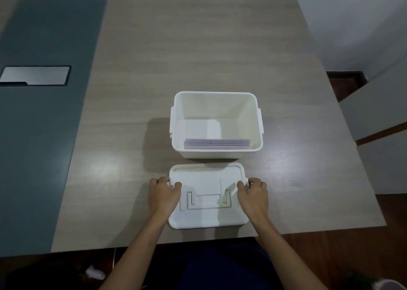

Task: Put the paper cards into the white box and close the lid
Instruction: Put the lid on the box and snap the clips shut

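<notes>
Hands [164, 192] apparently grip smooth rectangular lid [207, 201].

A: White box [217, 113] — open, upright, mid-table, rounded rim, a clip tab on each side wall.
B: Contents?
A: Pale lilac paper cards [217, 142], a flat stack against the near wall.
B: Lid?
A: Lid [206, 181] off — flat on the table just beside the box's near side, recessed handle on top.
</notes>
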Demonstrator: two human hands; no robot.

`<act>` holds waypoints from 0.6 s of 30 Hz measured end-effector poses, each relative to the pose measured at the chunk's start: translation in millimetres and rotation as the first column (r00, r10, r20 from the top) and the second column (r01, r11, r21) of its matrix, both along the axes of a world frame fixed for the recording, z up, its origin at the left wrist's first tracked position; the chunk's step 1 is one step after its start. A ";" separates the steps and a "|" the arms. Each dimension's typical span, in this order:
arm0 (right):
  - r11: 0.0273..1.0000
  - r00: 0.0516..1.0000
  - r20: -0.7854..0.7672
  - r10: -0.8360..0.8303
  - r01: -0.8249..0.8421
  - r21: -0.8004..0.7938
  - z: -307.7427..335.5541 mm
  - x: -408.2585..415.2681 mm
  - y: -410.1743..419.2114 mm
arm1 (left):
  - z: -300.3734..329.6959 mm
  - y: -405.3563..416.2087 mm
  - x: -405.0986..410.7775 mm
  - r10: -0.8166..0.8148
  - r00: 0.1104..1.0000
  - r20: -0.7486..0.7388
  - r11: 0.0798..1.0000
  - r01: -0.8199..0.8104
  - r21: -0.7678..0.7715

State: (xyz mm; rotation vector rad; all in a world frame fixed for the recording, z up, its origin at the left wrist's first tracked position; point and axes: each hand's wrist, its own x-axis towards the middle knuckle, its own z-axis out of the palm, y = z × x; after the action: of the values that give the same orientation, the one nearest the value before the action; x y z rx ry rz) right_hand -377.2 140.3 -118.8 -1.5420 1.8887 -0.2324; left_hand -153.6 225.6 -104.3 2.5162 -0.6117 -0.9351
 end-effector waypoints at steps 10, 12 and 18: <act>0.974 0.970 0.208 -0.126 0.161 -0.159 24.4 -10.9 20.7 | 26.0 22.2 -10.6 0.080 0.995 0.061 0.938 -0.055 -0.341; 0.959 0.953 0.272 -0.132 0.192 -0.209 31.0 -12.2 25.3 | 33.0 26.1 -14.6 0.086 0.994 0.064 0.896 -0.049 -0.442; 0.892 0.912 0.402 -0.087 0.251 -0.377 59.6 -10.5 24.3 | 57.1 18.9 -16.5 0.076 0.977 0.199 0.747 0.077 -0.661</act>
State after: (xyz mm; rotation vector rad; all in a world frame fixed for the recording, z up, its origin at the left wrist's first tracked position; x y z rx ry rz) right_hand -387.8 164.5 -59.1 -1.4583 1.7302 -1.0067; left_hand -170.1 244.5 -47.2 1.9549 -0.8364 -0.3319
